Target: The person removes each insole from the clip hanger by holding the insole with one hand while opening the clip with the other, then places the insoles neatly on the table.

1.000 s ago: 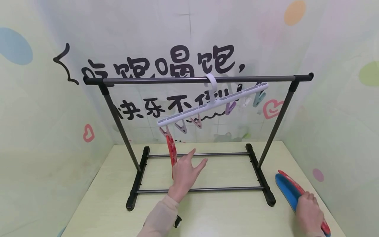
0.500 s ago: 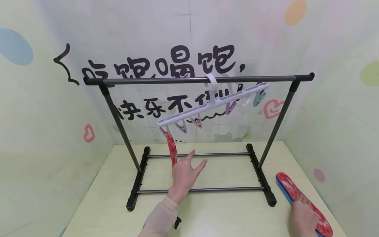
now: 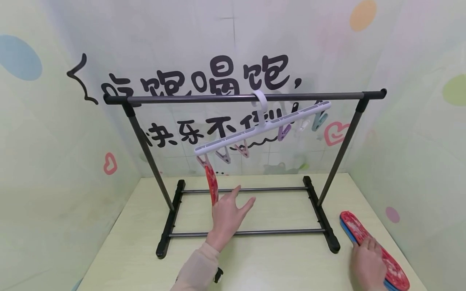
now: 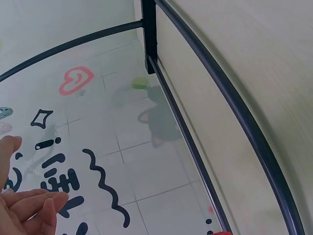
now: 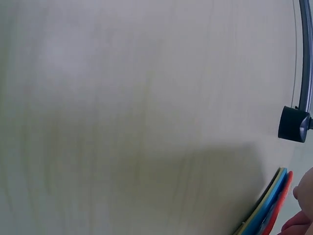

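Observation:
A red mottled insole [image 3: 212, 182] hangs from the leftmost clip of a white hanger [image 3: 262, 128]. My left hand [image 3: 227, 214] is beside its lower part, thumb and index finger spread apart; the left wrist view shows the fingers of this hand [image 4: 29, 210] loosely bent with nothing between them. At the right of the table, a red insole [image 3: 393, 262] lies over a blue one [image 3: 348, 229]. My right hand [image 3: 369, 262] rests over the red insole's near-left side with fingers bent; its thumb's hold is hidden. Layered insole edges [image 5: 271, 205] show in the right wrist view.
A black rack [image 3: 309, 97] stands on the pale table [image 3: 269, 258], its top bar carrying the hanger. Several other clips [image 3: 284, 132] hang along the hanger. Printed walls [image 3: 429, 161] enclose the back and sides. A small black object [image 3: 218, 275] shows beside my left forearm.
The red insole on the right has tipped from on edge to lying flat over the blue one. My right hand has shifted left. The left hand has stayed in place.

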{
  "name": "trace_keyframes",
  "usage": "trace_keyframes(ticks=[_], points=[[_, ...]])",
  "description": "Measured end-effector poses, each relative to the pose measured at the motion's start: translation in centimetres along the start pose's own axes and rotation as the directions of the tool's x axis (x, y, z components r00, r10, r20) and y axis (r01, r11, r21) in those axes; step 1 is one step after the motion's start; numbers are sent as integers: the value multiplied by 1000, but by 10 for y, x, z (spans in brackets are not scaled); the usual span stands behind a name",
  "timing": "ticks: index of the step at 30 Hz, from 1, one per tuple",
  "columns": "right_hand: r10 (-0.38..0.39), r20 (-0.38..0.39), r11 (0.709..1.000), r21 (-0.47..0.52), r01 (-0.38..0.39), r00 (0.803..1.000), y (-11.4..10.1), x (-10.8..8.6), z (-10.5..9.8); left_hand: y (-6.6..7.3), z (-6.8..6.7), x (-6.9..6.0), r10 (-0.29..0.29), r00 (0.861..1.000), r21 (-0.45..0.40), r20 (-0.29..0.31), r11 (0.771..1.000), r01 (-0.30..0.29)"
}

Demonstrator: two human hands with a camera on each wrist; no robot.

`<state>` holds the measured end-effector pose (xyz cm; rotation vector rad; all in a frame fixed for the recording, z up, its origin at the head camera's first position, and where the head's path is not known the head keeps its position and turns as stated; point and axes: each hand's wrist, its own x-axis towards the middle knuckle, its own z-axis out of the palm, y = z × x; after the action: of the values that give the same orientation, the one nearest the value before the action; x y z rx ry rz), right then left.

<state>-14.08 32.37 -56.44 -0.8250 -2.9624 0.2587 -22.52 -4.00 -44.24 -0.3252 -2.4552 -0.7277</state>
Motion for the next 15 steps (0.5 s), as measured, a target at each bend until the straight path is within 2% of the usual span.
trace_keyframes(ticks=[6, 8, 10, 12, 15], points=[[-9, 19, 999, 54, 8, 1000, -6, -1, -1, 0, 1, -4, -1, 1000, 5, 13, 1000, 1], [-35, -4, 996, 88, 36, 999, -8, -2, -2, -1, 1, -5, 6, 1000, 6, 13, 1000, -6], [-81, -60, 989, 117, 88, 995, -12, -4, -2, -1, 1, -5, 17, 1000, 16, 8, 1000, -17], [-143, -142, 979, 127, 161, 979, -18, -5, -3, -1, 0, -5, 27, 1000, 22, 1, 999, -27], [-221, -271, 955, 133, 264, 937, -33, -5, -6, -1, -2, -4, 40, 999, 17, -6, 999, -40]])
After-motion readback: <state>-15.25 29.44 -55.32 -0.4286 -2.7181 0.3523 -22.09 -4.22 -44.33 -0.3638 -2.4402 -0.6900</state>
